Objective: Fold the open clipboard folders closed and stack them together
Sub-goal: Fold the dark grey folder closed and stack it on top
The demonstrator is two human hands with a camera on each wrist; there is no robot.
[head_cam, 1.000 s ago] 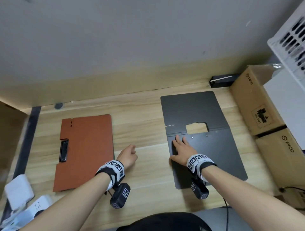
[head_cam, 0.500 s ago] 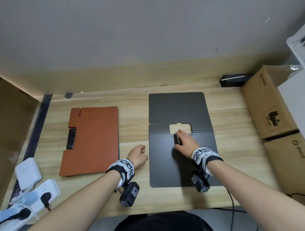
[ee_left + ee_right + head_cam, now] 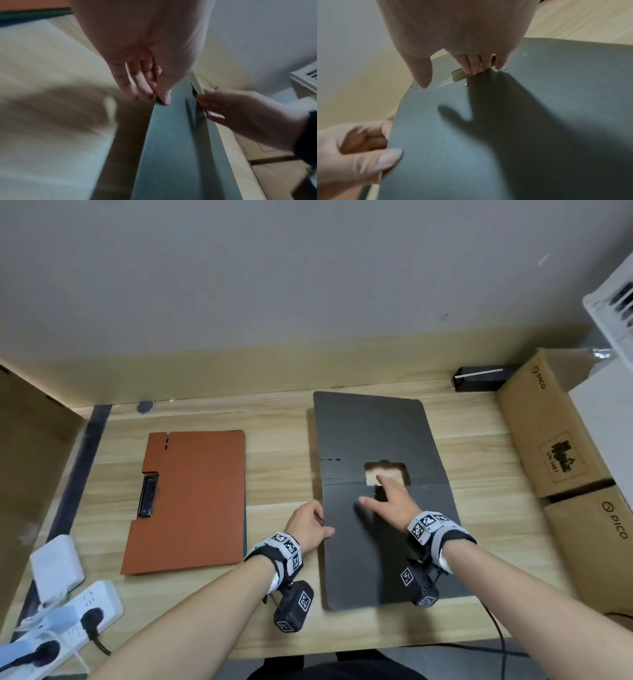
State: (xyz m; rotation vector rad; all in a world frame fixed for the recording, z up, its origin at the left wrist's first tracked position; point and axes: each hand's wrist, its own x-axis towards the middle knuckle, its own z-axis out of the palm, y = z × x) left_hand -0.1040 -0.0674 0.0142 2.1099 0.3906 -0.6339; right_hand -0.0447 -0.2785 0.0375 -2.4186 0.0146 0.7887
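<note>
A dark grey clipboard folder (image 3: 370,429) lies open on the wooden table (image 3: 281,440), its two panels meeting at a fold with a cutout. My left hand (image 3: 315,525) pinches the left edge of the near panel, thumb on top and fingers (image 3: 133,93) underneath. My right hand (image 3: 387,494) lies flat on the near panel; its straight fingertips (image 3: 476,70) touch the black clip at the cutout and the thumb is spread. To the left lies an orange folder (image 3: 191,501), folded closed, with its black clip (image 3: 148,496) on the left side.
Two cardboard boxes (image 3: 548,433) (image 3: 596,549) line the table's right side. A black box (image 3: 479,378) sits at the back and a white crate (image 3: 613,313) stands at the far right. A white power strip (image 3: 68,625) and an adapter (image 3: 56,563) lie at the near left.
My left hand has moved right from the bare table to the grey folder's left edge and pinched it. My right hand has slid forward from the near panel to the clip at the cutout.
</note>
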